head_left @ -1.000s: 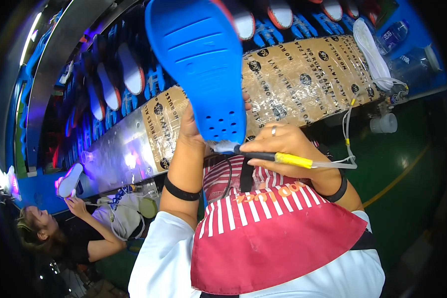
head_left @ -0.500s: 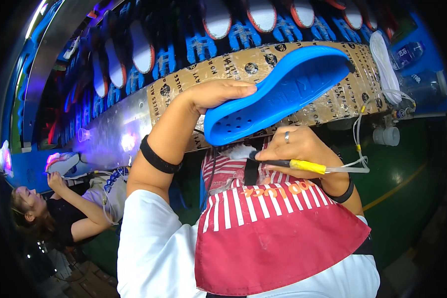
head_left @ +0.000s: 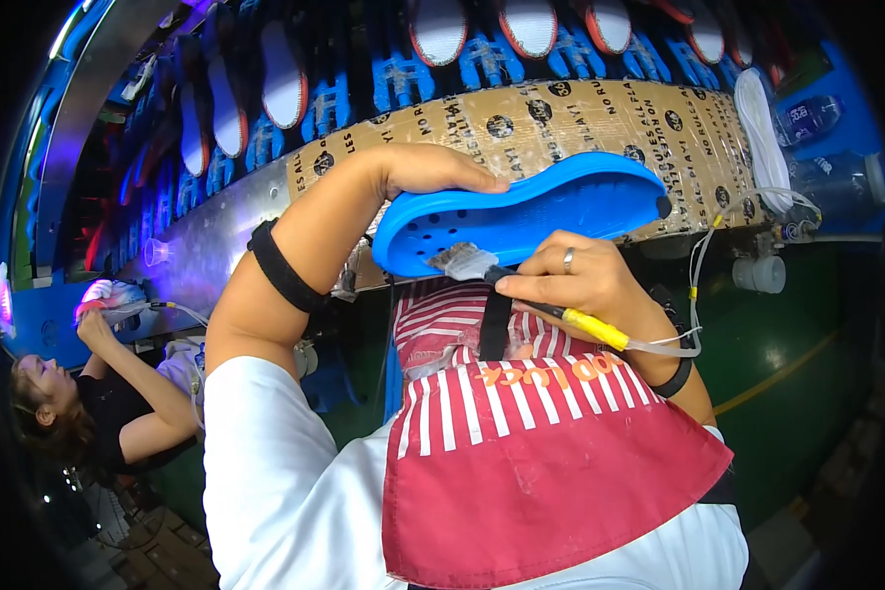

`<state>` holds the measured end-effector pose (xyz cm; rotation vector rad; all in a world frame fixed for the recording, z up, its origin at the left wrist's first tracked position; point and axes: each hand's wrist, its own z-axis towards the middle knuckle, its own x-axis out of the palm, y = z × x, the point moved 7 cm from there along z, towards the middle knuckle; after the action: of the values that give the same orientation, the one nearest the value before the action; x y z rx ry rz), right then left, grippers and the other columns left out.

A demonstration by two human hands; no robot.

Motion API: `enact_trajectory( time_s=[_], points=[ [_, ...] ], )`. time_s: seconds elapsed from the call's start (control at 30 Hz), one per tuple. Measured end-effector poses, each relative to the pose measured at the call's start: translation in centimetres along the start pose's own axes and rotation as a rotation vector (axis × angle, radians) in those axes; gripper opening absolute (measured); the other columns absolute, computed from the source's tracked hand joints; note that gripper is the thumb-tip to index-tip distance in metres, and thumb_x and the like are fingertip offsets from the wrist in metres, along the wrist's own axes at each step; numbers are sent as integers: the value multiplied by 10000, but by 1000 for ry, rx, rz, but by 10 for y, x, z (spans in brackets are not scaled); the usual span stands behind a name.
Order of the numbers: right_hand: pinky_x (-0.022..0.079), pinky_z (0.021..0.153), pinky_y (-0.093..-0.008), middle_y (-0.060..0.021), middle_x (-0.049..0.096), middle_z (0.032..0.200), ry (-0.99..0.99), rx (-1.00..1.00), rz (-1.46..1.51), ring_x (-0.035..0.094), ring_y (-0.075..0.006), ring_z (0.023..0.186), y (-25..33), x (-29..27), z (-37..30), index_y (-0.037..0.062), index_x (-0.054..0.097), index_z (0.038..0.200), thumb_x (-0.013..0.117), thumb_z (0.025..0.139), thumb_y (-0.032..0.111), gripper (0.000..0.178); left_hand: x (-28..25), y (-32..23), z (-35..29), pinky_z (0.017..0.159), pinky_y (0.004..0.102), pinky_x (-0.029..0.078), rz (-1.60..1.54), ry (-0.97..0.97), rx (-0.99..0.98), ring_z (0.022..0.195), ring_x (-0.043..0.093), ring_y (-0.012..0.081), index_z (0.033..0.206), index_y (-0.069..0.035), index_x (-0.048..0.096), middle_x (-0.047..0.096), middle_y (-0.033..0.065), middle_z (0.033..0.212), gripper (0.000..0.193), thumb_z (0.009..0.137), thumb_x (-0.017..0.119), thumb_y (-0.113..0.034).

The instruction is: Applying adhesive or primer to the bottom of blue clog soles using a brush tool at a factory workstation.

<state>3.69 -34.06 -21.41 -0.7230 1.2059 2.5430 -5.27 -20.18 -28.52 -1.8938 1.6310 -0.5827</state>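
My left hand point(head_left: 442, 169) grips a blue shoe sole point(head_left: 580, 211) by its far edge, its fingers hidden behind it. The sole is tilted so that its hollow inner side faces me, with several dark holes at the left end. In my right hand point(head_left: 585, 285) is a brush point(head_left: 469, 264) with pale bristles, a black handle and a yellow sleeve. A clear tube point(head_left: 696, 295) runs from the handle's end. The bristles are at the near edge of the sole's holed end, seeming to touch its inside.
Printed brown cardboard point(head_left: 501, 118) covers the bench ahead. Beyond it, several upturned shoes point(head_left: 438, 34) stand in a row among blue holders point(head_left: 403, 84). White padding point(head_left: 760, 128) and a bottle point(head_left: 809, 120) lie at the right. A co-worker point(head_left: 118, 393) handles a shoe at the left.
The sole has come down and left, and lies more level. My right hand has brought the brush up from below the sole to its holed end.
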Motion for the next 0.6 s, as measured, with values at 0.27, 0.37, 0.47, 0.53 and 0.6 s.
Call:
enact_trajectory(
  time_s=[0.27,0.37,0.47,0.53,0.6],
  points=[
    [474,590,-287,-75,661,738,-18,29,316,600,-202,653,4,-17,-5,33,693,895,749,630,16,271,8,25,0,826,287,495,-156,260,151,942,598,138,1251,-1,515,616,108,1118,407,930,510,-253],
    [474,597,-290,-83,670,785,-30,103,286,603,-207,668,-5,-20,-6,31,693,915,745,661,27,259,12,39,9,857,301,499,-459,153,230,990,609,186,1278,35,458,589,180,1154,542,902,546,-345],
    [475,611,-295,-86,668,790,-19,136,236,601,-213,668,-13,-12,-9,39,691,917,741,674,41,248,26,67,19,862,321,502,-649,80,178,995,607,198,1247,48,482,583,192,1161,535,898,548,-352],
    [475,620,-299,-88,667,791,-14,152,195,599,-218,667,-19,-7,-13,44,689,919,739,680,50,244,36,74,18,868,334,502,-685,62,99,1000,609,212,1235,49,494,580,197,1164,529,900,546,-357],
    [476,641,-306,-92,667,792,3,172,222,602,-226,676,-22,-3,-14,48,684,921,738,684,60,243,46,88,14,882,361,502,-760,2,-55,1009,611,241,1210,50,519,574,207,1170,520,903,540,-369]
  ],
)
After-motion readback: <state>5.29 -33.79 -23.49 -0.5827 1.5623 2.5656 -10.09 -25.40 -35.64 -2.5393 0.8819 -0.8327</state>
